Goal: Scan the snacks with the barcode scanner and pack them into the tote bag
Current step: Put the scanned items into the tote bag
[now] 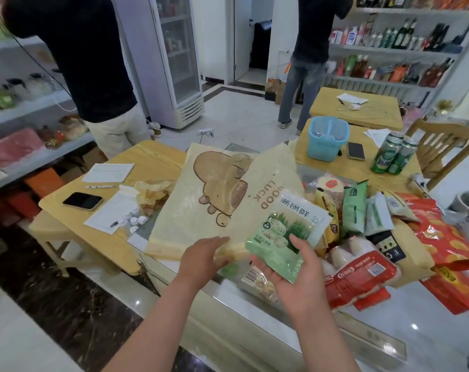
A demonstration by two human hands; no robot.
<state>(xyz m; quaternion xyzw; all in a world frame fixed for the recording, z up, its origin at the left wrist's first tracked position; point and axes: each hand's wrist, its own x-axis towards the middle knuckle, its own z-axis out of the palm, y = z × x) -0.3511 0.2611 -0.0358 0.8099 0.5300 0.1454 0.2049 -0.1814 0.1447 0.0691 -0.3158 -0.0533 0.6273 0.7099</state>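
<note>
Both hands are occupied at the near edge of the worktop (405, 326). The left hand (203, 257) grips the nearest edge of the cream tote bag (190, 210), fingers curled over the fabric. The bag lies mostly flat, stretching away from that hand, with a brown animal print facing up. The side toward the right hand is lifted and shows the words "GOOD LUCK". The right hand (289, 269) is turned palm up and holds a green snack packet (287, 234), with the thumb pressed on its printed front and the fingers underneath. The packet's long axis runs from near to far and leans rightward. Its white top end with large characters points away from the person toward the bag's raised side, and its bottom end sits in the palm. It is just beside the left hand's grip on the bag, face up. Another packet with a barcode (254, 275) lies under the right hand. To the right of that hand is a heap of snacks (362, 275) in red, green and white wrappers. A dark phone (82, 200) lies well beyond the left hand, off to its left.
</note>
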